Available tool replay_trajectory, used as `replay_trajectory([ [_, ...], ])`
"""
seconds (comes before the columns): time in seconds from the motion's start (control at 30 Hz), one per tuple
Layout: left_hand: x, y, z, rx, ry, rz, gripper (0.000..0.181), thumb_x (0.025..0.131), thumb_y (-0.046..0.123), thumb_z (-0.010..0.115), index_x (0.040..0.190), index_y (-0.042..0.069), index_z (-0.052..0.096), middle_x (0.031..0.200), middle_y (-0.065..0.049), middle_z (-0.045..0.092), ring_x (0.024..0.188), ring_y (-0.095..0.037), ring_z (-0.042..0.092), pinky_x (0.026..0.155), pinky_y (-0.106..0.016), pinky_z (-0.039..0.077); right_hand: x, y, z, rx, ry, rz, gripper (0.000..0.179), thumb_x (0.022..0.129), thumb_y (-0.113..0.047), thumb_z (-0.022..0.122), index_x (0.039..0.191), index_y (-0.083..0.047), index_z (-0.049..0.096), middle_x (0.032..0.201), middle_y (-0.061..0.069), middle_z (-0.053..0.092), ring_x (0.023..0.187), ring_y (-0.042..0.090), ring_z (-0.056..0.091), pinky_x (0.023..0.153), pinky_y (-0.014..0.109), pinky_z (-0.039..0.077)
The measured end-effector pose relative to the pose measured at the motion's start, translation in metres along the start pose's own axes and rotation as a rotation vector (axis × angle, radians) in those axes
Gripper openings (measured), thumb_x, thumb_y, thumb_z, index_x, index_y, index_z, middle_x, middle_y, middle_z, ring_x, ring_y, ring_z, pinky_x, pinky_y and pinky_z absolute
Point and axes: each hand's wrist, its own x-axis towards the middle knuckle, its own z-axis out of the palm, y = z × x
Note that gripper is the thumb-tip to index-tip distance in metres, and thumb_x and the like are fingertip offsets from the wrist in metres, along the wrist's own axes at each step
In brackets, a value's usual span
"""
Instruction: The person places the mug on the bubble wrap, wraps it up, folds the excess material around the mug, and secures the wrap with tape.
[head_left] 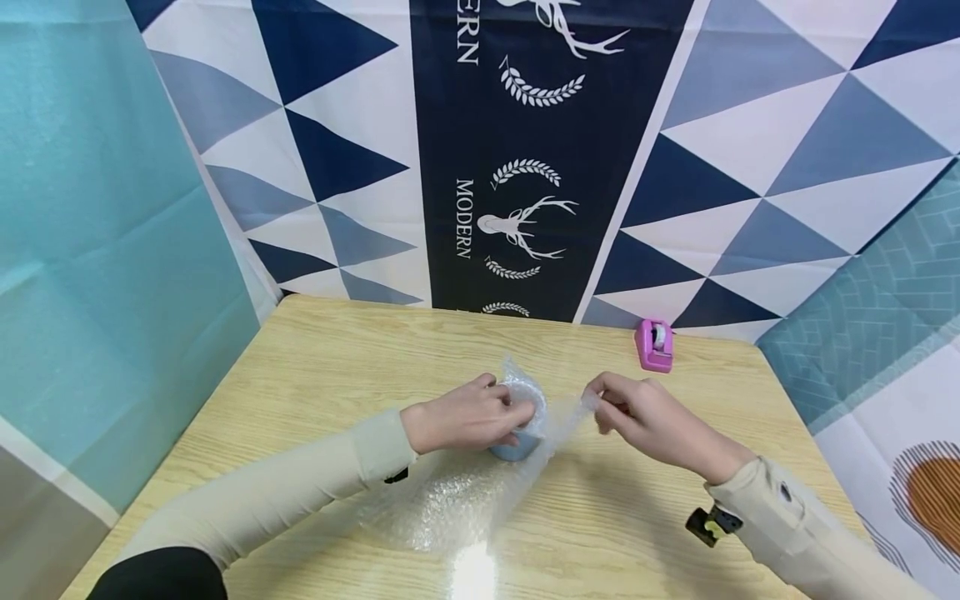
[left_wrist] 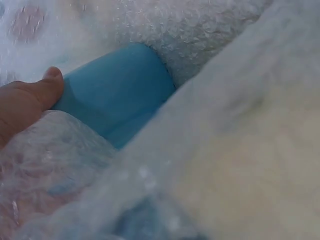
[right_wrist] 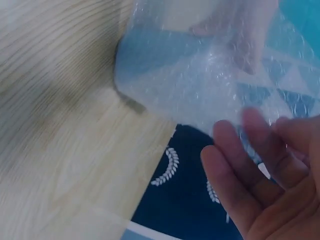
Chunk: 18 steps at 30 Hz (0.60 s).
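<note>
A smooth blue cup [left_wrist: 117, 87] stands on the table, partly covered by a clear sheet of bubble wrap [head_left: 457, 500]. My left hand [head_left: 468, 412] holds the cup and the wrap around it from above; its thumb [left_wrist: 47, 90] lies against the blue side in the left wrist view. To the right, my right hand [head_left: 648, 417] pinches a corner of the sheet and holds it stretched up away from the cup. Through the film, the cup's blue wall shows blurred in the right wrist view. The cup's opening is hidden by the left hand and the wrap.
A pink tape dispenser [head_left: 656, 346] with a roll of tape sits near the back right edge of the wooden table [head_left: 360, 358]. Behind the table hangs a patterned cloth [head_left: 352, 150], with a teal cloth [head_left: 105, 208] at the left.
</note>
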Motion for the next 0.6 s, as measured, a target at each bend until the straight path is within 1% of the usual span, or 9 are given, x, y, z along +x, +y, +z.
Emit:
replay_trajectory([
  [0.07, 0.000, 0.000, 0.000, 0.002, 0.005, 0.002, 0.039, 0.099, 0.052, 0.057, 0.103, 0.015, 0.046, 0.075, 0.016, 0.062, 0.092, -0.015, 0.068, 0.073, -0.032, 0.043, 0.007, 0.002, 0.002, 0.021, 0.013, 0.046, 0.006, 0.103, -0.007, 0.060, 0.106, -0.008, 0.065, 0.082, -0.007, 0.071, 0.073, 0.003, 0.068, 0.067, 0.025, 0.059],
  [0.13, 0.000, -0.001, -0.001, 0.005, 0.008, 0.005, 0.038, 0.100, 0.052, 0.055, 0.103, 0.015, 0.047, 0.075, 0.016, 0.062, 0.091, -0.015, 0.068, 0.072, -0.032, 0.043, 0.013, 0.004, 0.005, 0.026, 0.038, 0.093, 0.007, 0.103, -0.009, 0.060, 0.107, -0.009, 0.067, 0.089, -0.005, 0.075, 0.080, 0.009, 0.072, 0.072, 0.026, 0.060],
  [0.23, 0.000, -0.002, -0.002, 0.002, 0.010, 0.013, 0.038, 0.101, 0.052, 0.052, 0.104, 0.015, 0.047, 0.072, 0.015, 0.060, 0.088, -0.015, 0.067, 0.070, -0.032, 0.043, 0.023, 0.005, 0.011, 0.016, 0.088, 0.143, 0.010, 0.104, -0.014, 0.060, 0.108, -0.013, 0.069, 0.094, -0.003, 0.078, 0.087, 0.012, 0.075, 0.073, 0.027, 0.059],
  [0.3, 0.001, -0.003, -0.002, 0.000, 0.012, 0.019, 0.038, 0.102, 0.051, 0.053, 0.104, 0.014, 0.047, 0.070, 0.014, 0.058, 0.086, -0.015, 0.067, 0.069, -0.031, 0.042, 0.029, 0.005, 0.017, 0.033, 0.116, 0.159, 0.010, 0.104, -0.016, 0.060, 0.107, -0.014, 0.070, 0.096, -0.002, 0.078, 0.089, 0.014, 0.076, 0.074, 0.027, 0.059],
  [0.4, 0.001, -0.003, -0.002, 0.010, 0.017, 0.026, 0.037, 0.101, 0.050, 0.055, 0.103, 0.014, 0.048, 0.068, 0.014, 0.056, 0.084, -0.015, 0.065, 0.068, -0.030, 0.042, 0.036, 0.006, 0.025, 0.065, 0.149, 0.162, 0.010, 0.104, -0.016, 0.062, 0.107, -0.014, 0.071, 0.097, -0.001, 0.079, 0.090, 0.017, 0.077, 0.074, 0.027, 0.059],
  [0.5, 0.001, -0.003, -0.001, 0.045, 0.018, 0.035, 0.035, 0.101, 0.049, 0.057, 0.103, 0.015, 0.050, 0.070, 0.014, 0.059, 0.084, -0.015, 0.065, 0.066, -0.030, 0.042, 0.041, 0.007, 0.032, 0.095, 0.159, 0.138, 0.008, 0.102, -0.014, 0.065, 0.108, -0.012, 0.070, 0.098, 0.001, 0.078, 0.092, 0.019, 0.076, 0.079, 0.027, 0.061],
  [0.53, 0.000, -0.002, -0.001, 0.057, 0.019, 0.037, 0.035, 0.101, 0.049, 0.057, 0.104, 0.015, 0.051, 0.071, 0.014, 0.061, 0.084, -0.015, 0.065, 0.067, -0.029, 0.043, 0.043, 0.007, 0.034, 0.102, 0.159, 0.129, 0.010, 0.101, -0.014, 0.067, 0.110, -0.011, 0.070, 0.099, 0.002, 0.078, 0.093, 0.019, 0.076, 0.080, 0.027, 0.061],
  [0.6, 0.000, -0.002, -0.001, 0.091, 0.020, 0.043, 0.033, 0.102, 0.048, 0.057, 0.105, 0.015, 0.053, 0.076, 0.012, 0.065, 0.086, -0.015, 0.065, 0.067, -0.029, 0.045, 0.044, 0.006, 0.038, 0.126, 0.149, 0.111, 0.023, 0.098, -0.013, 0.070, 0.120, -0.009, 0.065, 0.106, 0.006, 0.078, 0.096, 0.020, 0.076, 0.082, 0.030, 0.062],
])
